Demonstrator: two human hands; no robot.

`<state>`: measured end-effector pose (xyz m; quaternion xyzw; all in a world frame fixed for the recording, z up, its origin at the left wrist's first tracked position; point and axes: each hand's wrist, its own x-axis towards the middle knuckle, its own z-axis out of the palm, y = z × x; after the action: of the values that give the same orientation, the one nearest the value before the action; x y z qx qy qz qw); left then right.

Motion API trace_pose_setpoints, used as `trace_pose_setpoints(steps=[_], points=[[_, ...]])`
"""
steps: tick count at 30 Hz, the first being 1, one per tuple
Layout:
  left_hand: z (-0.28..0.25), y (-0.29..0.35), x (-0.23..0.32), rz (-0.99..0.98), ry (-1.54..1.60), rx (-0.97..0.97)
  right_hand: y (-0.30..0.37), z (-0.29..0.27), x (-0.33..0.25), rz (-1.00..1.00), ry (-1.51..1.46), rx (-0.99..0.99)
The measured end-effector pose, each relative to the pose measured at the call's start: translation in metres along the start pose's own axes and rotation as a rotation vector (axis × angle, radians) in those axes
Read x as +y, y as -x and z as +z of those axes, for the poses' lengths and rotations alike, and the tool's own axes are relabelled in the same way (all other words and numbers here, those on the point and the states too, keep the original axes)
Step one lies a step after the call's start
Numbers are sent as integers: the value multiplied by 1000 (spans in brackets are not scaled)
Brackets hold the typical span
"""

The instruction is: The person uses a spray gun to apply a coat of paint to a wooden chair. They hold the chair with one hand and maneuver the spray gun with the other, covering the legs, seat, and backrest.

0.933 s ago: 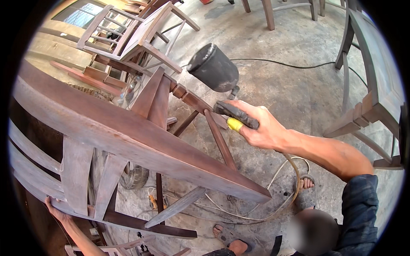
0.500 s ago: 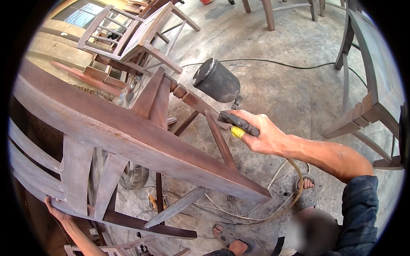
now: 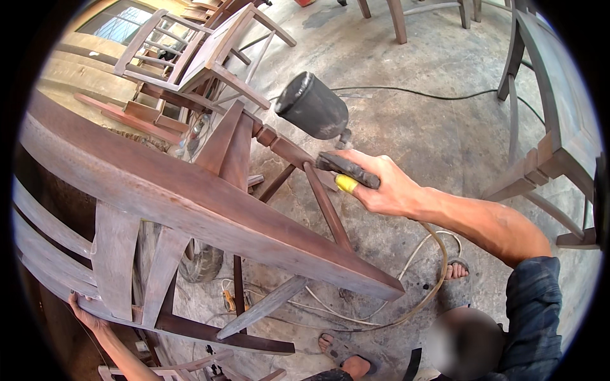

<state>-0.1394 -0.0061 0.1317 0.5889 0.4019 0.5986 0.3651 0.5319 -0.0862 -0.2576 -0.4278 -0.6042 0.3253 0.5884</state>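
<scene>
My right hand (image 3: pixel 387 184) is closed round the handle of a spray gun, whose black cup (image 3: pixel 313 105) tilts up and to the left. Yellow tape (image 3: pixel 346 183) wraps part of the gun next to my fingers. A tan hose (image 3: pixel 443 254) hangs below the hand. In front lies a tilted wooden chair (image 3: pixel 210 219), reddish brown on its upper faces and greyish on the sides and slats. At the lower left, my left hand (image 3: pixel 89 315) grips the chair's outer back rail (image 3: pixel 54 279). The gun is held above and apart from the chair's leg (image 3: pixel 292 152).
Another wooden chair (image 3: pixel 213 60) stands at the far left, by stacked boards (image 3: pixel 127 117). A greyish chair (image 3: pixel 553 146) is on the right. Across the concrete floor run a black cable (image 3: pixel 413 93) and a pale hose (image 3: pixel 337 312). A tyre (image 3: pixel 202 261) sits behind the chair slats.
My right hand has moved the spray gun slightly up and to the left. My left hand keeps its hold, and the chair has hardly shifted.
</scene>
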Motion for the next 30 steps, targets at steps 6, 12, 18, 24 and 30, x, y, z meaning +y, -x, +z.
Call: trace_pose_setpoints(steps=[6, 12, 18, 24, 30], points=[[11, 3, -1, -31, 12, 17, 18, -9, 9, 157, 6, -55], [0, -3, 3, -20, -11, -19, 7, -2, 19, -121, 19, 93], [54, 13, -2, -50, -16, 112, 28, -7, 25, 97, 34, 17], [48, 2, -3, -45, -29, 131, 60, -4, 33, 244, 34, 11], [31, -27, -5, -85, 2, 35, 74, 15, 50, 237, -10, 59]])
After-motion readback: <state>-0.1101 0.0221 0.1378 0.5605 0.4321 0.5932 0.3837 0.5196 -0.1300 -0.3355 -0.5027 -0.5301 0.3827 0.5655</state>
